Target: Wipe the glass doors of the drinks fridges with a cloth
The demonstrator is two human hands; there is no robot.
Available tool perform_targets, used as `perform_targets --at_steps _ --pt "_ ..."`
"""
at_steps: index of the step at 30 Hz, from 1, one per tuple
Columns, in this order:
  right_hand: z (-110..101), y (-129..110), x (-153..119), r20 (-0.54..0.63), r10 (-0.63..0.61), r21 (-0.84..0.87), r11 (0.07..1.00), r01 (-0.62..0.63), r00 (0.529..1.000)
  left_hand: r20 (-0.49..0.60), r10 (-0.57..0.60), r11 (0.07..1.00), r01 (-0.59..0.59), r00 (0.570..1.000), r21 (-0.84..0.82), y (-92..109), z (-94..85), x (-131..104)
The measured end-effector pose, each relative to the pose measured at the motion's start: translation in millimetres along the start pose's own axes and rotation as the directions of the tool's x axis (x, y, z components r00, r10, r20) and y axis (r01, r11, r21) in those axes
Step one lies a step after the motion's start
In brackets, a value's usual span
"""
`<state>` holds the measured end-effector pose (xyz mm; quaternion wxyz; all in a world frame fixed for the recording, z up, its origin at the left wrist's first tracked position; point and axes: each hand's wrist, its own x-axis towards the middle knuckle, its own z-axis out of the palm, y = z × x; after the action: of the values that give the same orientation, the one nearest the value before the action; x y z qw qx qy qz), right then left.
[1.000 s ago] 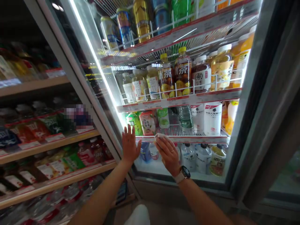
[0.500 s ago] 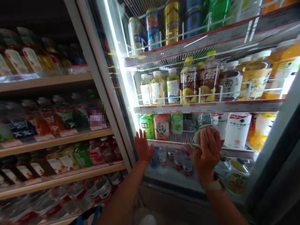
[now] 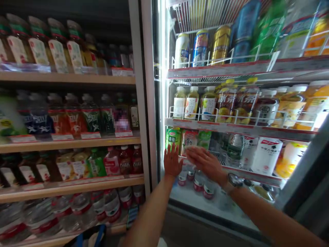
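My left hand is open, its fingers up and spread flat against the glass door of a lit drinks fridge, in front of a green carton. Just to its right, my right hand lies nearly flat on the glass, fingers together and pointing left. The light cloth seen in it a moment ago is now hidden behind the hand. A watch sits on the right wrist. Behind the fingers stands a reddish drink carton, partly covered.
Inside the fridge, wire shelves bear iced tea bottles, cans and white packs. Open wooden shelves with bottles stand on the left, past the fridge's metal frame. A dark item with blue straps is at the bottom.
My right hand has swept left across the glass, close to my left hand, and the cloth has gone out of sight behind it. The view has turned left; my left hand stays on the glass.
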<state>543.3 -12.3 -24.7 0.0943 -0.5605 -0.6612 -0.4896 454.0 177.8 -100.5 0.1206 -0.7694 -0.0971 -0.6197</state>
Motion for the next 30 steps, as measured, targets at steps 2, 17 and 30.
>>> perform_targets --at_steps 2,17,30 --pt "-19 28 37 -0.033 0.045 -0.048 0.998 -0.046 0.998 0.000 -0.001 1.000 0.001 1.000 -0.020 0 -0.3 0" --pt "19 -26 -14 0.018 -0.214 0.010 0.977 0.213 0.977 -0.007 0.041 0.999 -0.041 0.999 -0.035 -2 -1.2 1" --pt "-18 28 67 -0.006 0.041 -0.098 0.994 -0.042 0.999 -0.006 0.024 0.998 -0.024 1.000 -0.053 -2 -0.7 -1"
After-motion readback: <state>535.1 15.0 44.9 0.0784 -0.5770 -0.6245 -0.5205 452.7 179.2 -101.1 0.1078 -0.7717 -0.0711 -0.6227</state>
